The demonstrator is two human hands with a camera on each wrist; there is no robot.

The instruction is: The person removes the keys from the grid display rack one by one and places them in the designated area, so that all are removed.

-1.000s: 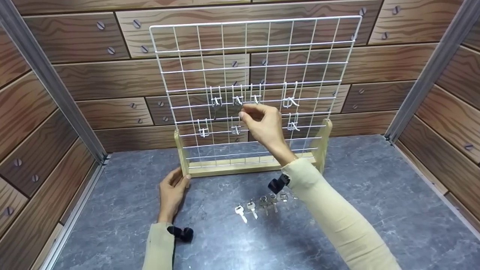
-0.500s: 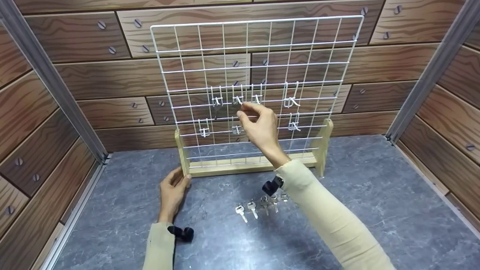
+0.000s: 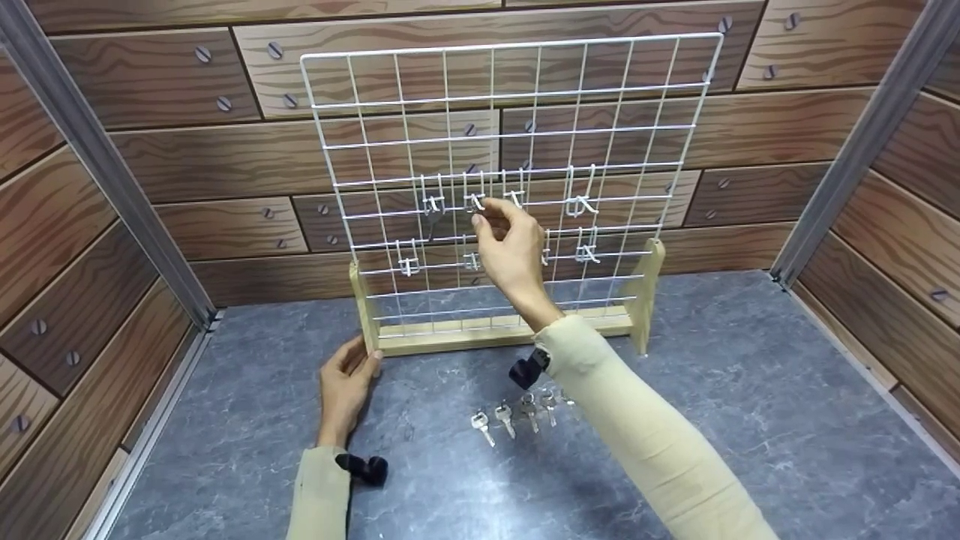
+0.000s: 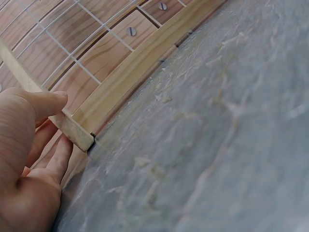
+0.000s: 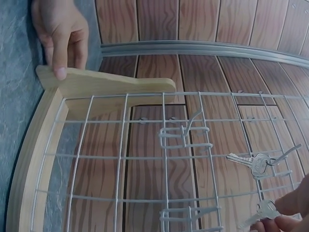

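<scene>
My right hand [image 3: 514,247] pinches a silver key [image 5: 263,212] by its head in the right wrist view. In the head view its fingertips are right at the second upper hook [image 3: 474,201] of a white wire grid [image 3: 493,94]. To the left of that, another key [image 5: 258,164] hangs on the first upper hook. My left hand [image 3: 346,386] grips the left foot of the wooden stand [image 4: 72,130] that bears the grid, thumb on the front side and fingers behind.
Several silver keys [image 3: 504,418] lie in a row on the grey marbled table [image 3: 435,480], partly under the right forearm. More hooks [image 3: 581,204] hang on the grid in two rows. Wood-patterned walls [image 3: 187,157] close in the back and sides.
My right hand has moved left along the grid with the key, up to the second upper hook. The left hand stays on the stand.
</scene>
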